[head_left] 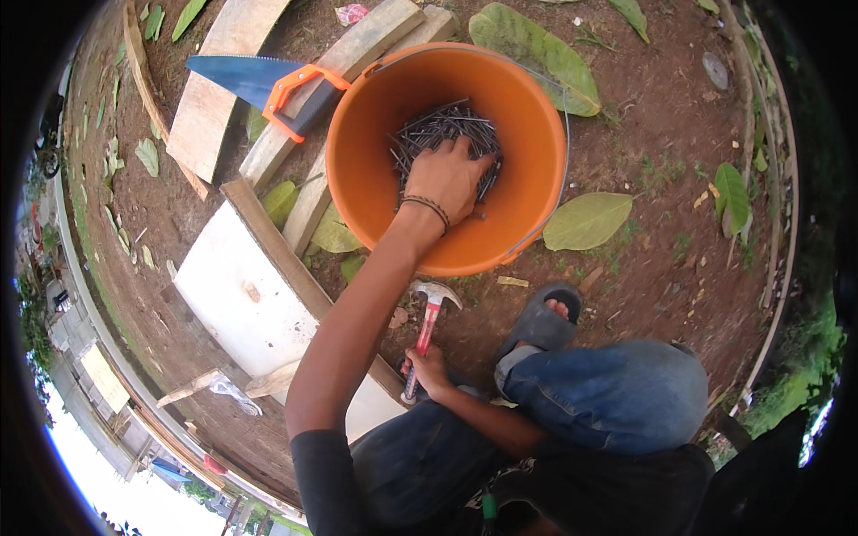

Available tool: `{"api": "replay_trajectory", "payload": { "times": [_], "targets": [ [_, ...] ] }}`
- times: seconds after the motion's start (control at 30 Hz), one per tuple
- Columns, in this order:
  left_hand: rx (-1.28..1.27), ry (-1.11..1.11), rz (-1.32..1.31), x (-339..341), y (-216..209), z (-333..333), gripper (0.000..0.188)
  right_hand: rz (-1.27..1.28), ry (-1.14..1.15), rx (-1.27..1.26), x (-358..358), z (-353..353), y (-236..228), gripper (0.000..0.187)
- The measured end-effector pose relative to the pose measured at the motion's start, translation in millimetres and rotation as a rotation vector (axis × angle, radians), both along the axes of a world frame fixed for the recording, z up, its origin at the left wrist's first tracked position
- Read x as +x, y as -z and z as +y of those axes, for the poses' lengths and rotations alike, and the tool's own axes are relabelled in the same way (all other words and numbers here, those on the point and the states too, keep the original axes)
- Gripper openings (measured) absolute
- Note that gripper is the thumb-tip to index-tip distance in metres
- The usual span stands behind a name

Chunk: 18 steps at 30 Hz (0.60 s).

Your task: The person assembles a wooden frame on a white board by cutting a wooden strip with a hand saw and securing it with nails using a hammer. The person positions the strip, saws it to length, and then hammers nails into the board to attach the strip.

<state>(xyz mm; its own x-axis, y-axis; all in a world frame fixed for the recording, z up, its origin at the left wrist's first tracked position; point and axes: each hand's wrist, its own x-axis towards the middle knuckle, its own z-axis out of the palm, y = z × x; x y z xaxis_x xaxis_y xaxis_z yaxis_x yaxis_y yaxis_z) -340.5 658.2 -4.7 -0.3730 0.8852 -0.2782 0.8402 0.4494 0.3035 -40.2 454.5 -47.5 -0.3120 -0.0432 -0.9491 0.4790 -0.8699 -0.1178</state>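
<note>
My left hand (pixel 443 181), with a braided band at the wrist, reaches down into an orange bucket (pixel 523 192). Its fingers curl into a heap of long grey nails (pixel 460 119), which hide the fingertips. Below the bucket, my right hand (pixel 430 370) is wrapped around the red grip of a claw hammer (pixel 433 308). The steel head points up toward the bucket's near rim.
A handsaw (pixel 246 76) with an orange and black handle lies on wooden planks (pixel 375 36) left of the bucket. A white board with a wooden edge (pixel 246 281) lies at the left. Large leaves (pixel 587 221) are scattered over the dirt. My sandalled foot (pixel 545 322) is near the bucket.
</note>
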Motion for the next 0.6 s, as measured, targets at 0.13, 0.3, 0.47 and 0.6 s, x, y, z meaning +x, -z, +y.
{"api": "replay_trajectory", "payload": {
  "times": [0.13, 0.3, 0.47, 0.6],
  "targets": [
    [-0.147, -0.021, -0.001, 6.3, -2.2, 15.0, 0.052, 0.001, -0.050, 0.028, -2.5, 2.7, -2.4, 0.011],
    [-0.182, -0.059, 0.062, 5.3, 1.7, 5.0, 0.051, -0.002, -0.072, 0.037, -6.8, 7.0, -8.5, 0.009],
    [-0.306, 0.006, 0.074, 6.6, -4.3, 12.6, 0.049, -0.005, -0.095, 0.037, -7.4, 8.1, -11.4, 0.010],
    [-0.216, -0.019, 0.109, 0.2, -5.6, 3.0, 0.046, -0.023, -0.058, 0.017, -4.8, 2.8, -3.5, 0.011]
  ]
}}
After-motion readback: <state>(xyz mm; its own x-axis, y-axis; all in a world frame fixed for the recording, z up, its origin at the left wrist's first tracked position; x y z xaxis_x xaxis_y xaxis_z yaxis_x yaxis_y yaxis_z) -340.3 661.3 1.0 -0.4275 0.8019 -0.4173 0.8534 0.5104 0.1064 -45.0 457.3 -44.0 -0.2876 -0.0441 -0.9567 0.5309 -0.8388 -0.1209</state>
